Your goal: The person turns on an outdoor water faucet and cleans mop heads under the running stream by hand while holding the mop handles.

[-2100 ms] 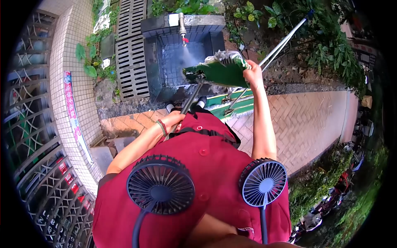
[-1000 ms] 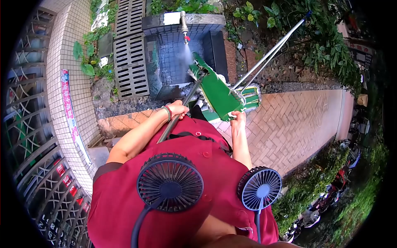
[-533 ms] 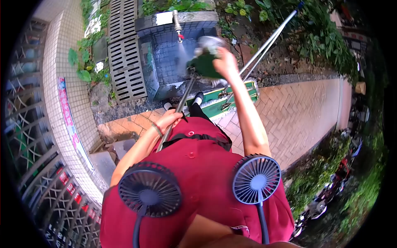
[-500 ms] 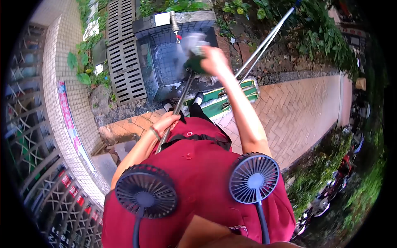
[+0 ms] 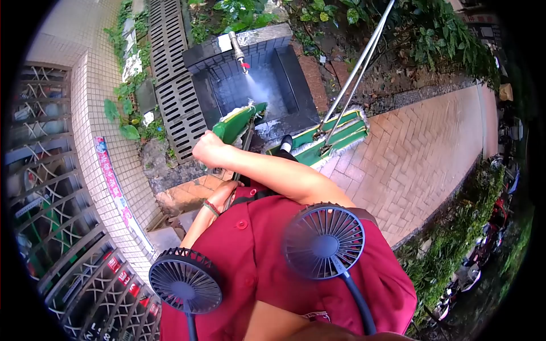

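Observation:
My right hand (image 5: 210, 149) is closed on the near end of a green flat mop head (image 5: 240, 121), which is tilted over the front edge of a dark tiled basin (image 5: 304, 96). Lower down, my left hand (image 5: 227, 192) wraps round the mop's pole (image 5: 248, 138), partly covered by my right forearm. Water sprays from a metal tap (image 5: 238, 51) with a red handle into the basin, just beyond the mop head's far end.
Two green flat mops (image 5: 341, 134) lie on the brick paving (image 5: 421, 142) to the right, their metal poles (image 5: 358, 63) slanting up. A slotted drain grate (image 5: 173, 74) runs left of the basin. Two neck fans (image 5: 325, 244) hang before my chest.
My right hand has moved from above the basin down and left, bringing the mop head's end with it. The water stream now shows clearly. My left hand remains low on the pole.

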A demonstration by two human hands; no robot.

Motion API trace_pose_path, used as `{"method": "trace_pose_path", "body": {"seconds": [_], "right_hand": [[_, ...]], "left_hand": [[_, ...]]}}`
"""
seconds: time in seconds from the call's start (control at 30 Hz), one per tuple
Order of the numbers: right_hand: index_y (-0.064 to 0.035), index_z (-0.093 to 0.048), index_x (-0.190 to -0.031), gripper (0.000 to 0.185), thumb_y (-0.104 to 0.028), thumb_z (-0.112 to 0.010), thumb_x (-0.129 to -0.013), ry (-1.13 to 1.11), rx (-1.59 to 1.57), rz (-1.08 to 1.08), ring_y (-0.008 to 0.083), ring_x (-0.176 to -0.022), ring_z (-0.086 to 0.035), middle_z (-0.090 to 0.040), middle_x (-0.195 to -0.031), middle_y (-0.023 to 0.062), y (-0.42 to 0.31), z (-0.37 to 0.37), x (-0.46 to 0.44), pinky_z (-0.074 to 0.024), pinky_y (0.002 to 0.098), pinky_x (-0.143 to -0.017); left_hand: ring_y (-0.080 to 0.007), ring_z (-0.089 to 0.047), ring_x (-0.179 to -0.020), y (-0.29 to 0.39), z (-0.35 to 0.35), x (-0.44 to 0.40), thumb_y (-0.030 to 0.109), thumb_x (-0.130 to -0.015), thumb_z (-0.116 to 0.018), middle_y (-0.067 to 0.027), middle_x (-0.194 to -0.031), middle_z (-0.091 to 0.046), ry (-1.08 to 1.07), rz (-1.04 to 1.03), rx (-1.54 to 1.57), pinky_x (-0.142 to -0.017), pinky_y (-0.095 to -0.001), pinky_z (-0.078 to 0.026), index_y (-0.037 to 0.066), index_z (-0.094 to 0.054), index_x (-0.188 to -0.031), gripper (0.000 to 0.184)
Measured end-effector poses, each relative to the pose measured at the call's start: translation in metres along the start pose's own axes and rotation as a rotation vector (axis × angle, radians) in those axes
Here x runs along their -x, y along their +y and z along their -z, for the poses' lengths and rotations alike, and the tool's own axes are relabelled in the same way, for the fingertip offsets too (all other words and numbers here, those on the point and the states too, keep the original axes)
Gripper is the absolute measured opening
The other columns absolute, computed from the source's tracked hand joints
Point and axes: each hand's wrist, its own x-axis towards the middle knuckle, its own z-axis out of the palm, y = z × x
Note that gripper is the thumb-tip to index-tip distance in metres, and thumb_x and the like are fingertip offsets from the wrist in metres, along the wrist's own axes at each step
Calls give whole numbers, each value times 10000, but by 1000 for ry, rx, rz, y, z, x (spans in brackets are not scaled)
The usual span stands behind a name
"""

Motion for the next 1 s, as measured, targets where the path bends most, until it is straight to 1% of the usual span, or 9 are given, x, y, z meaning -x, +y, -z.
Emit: {"method": "trace_pose_path", "body": {"seconds": [0.1, 0.2, 0.3, 0.4, 0.63, 0.73, 0.87, 0.9, 1.0], "right_hand": [[-107, -664, -696, 122, -131, -655, -576, 90, 6, -38, 233, -713, -627, -644, -701, 63, 11, 2, 10, -425, 370, -701], [-131, -672, -739, 86, -142, -614, -677, 107, 97, -83, 196, -719, -636, -657, -725, 30, 21, 10, 23, -409, 374, -703], [-127, -652, -648, 61, -146, -626, -597, 247, 96, -111, 231, -707, -620, -635, -675, 66, 31, -5, 22, -415, 374, -715], [-132, -650, -639, 61, -164, -622, -595, 224, 43, -105, 217, -710, -619, -631, -662, 46, 40, -29, 12, -413, 364, -715], [-132, -659, -655, 96, -191, -632, -584, 88, 186, 173, 184, -655, -623, -639, -662, 29, 64, -35, 8, -409, 332, -634], [-109, -647, -603, 76, -171, -628, -562, 104, 137, 144, 209, -652, -619, -627, -624, 47, 67, -28, 7, -417, 330, -684], [-107, -646, -619, 70, -164, -616, -593, 77, 34, 81, 227, -778, -610, -633, -680, 54, 72, -35, 12, -416, 342, -686], [-108, -650, -683, 98, -165, -608, -616, -2, 12, 58, 243, -840, -597, -639, -732, 59, 72, -38, 13, -424, 359, -701], [-107, -648, -774, 154, -163, -599, -638, -27, -72, 3, 255, -840, -597, -641, -773, 66, 67, -47, 16, -434, 375, -721]], "left_hand": [[-73, -448, -403, 12, -6, -1, 96, -858, -410, -16, -575, -528, -36, -22, -95, -358, -203, -358, 46, -515, -800, 130], [-51, -383, -389, 31, -14, -2, 145, -871, -422, 37, -546, -437, -21, -49, -221, -339, -176, -300, 60, -500, -793, 139], [-46, -380, -404, 45, -19, -13, 158, -868, -438, 46, -548, -414, -10, -60, -246, -339, -167, -297, 66, -488, -782, 136], [-42, -382, -412, 57, -27, -23, 162, -866, -458, 41, -552, -417, -46, -100, -246, -343, -163, -303, 73, -475, -771, 132], [-35, -380, -406, 71, -34, -45, 178, -881, -464, 40, -551, -424, -95, -72, -128, -335, -156, -305, 91, -451, -718, 185], [-31, -377, -403, 75, -39, -43, 184, -885, -463, 41, -548, -425, -84, -68, -102, -332, -154, -302, 96, -442, -697, 209], [-34, -381, -404, 74, -39, -49, 192, -896, -446, 38, -547, -427, -61, -40, -102, -335, -156, -302, 96, -438, -693, 226], [-35, -382, -406, 72, -37, -53, 191, -907, -423, 38, -550, -432, -94, -21, -72, -337, -158, -297, 94, -441, -697, 232], [-39, -384, -405, 68, -30, -57, 191, -904, -426, 35, -550, -432, -106, -5, -54, -337, -161, -301, 93, -442, -698, 229]]}}
